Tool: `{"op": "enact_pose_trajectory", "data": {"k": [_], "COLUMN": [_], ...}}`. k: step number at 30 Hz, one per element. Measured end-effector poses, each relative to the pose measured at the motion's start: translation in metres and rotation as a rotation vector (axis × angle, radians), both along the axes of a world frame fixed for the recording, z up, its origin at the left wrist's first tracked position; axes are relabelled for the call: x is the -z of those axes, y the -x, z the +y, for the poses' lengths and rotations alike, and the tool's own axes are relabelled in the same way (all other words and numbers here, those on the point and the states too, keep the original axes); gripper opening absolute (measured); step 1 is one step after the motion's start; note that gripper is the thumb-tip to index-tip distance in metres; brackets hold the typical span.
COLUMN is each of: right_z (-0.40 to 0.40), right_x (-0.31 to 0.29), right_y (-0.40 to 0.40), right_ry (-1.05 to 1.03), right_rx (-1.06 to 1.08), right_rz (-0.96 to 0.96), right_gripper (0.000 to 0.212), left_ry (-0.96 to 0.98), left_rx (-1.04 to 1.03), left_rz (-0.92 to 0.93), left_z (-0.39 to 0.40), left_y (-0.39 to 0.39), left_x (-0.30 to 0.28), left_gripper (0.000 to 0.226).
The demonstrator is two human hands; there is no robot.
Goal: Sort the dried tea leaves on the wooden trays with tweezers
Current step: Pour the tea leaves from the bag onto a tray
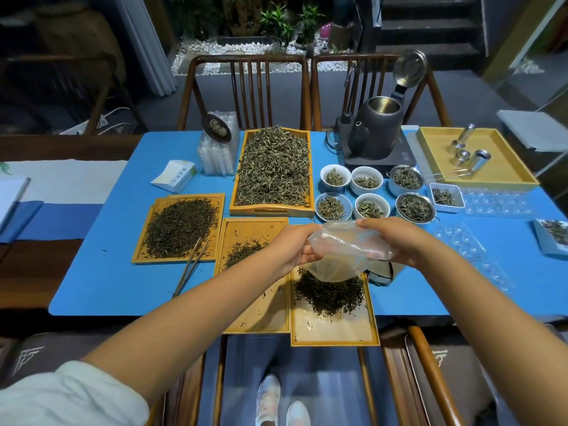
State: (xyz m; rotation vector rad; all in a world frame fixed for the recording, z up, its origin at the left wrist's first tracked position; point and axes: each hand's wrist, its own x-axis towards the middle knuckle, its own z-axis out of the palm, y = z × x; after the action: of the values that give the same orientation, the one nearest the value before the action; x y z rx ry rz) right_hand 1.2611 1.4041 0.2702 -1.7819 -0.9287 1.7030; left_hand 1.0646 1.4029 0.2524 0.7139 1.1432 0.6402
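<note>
- A person's left hand (pixel 299 245) and right hand (pixel 392 241) each grasp one end of a crumpled clear plastic bag (pixel 344 247), held above the nearest shallow wooden tray (pixel 335 333).
- A dark heap of dried tea leaves (pixel 330 292) lies on that tray beneath the bag.
- Long metal tweezers (pixel 190 265) rest untouched at a left-hand tray's edge.

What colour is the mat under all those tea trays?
Bright blue. The mat shows plainly in the head view, covering the dark wooden table beneath the wooden trays.
</note>
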Motion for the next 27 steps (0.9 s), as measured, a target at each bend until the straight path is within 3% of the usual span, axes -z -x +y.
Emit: {"op": "enact_pose_trajectory", "data": {"k": [4, 9, 18, 27], "right_z": [-0.003, 0.001, 0.037, 0.122], "right_x": [0.002, 0.003, 0.031, 0.051], "right_y": [0.002, 0.015, 0.084, 0.177], "right_ry": [-0.070, -0.242, -0.467, -0.675], "right_rx": [-0.064, -0.206, -0.353, -0.466], "right_rz": [-0.074, -0.265, -0.171, -0.223], "right_gripper": [0.033, 0.043, 0.022, 0.035], "left_ry": [-0.038, -0.106, -0.184, -0.170], "left_rx": [-0.014, -0.039, -0.156, -0.268], "left_rz": [0.034, 0.089, 0.181, 0.244], "left_z": [0.001, 0.004, 0.033, 0.125], "left_y": [0.003, 0.016, 0.089, 0.186], "left_x": [0.002, 0.007, 0.023, 0.044], "left_gripper": [0.012, 0.030, 0.038, 0.080]}}
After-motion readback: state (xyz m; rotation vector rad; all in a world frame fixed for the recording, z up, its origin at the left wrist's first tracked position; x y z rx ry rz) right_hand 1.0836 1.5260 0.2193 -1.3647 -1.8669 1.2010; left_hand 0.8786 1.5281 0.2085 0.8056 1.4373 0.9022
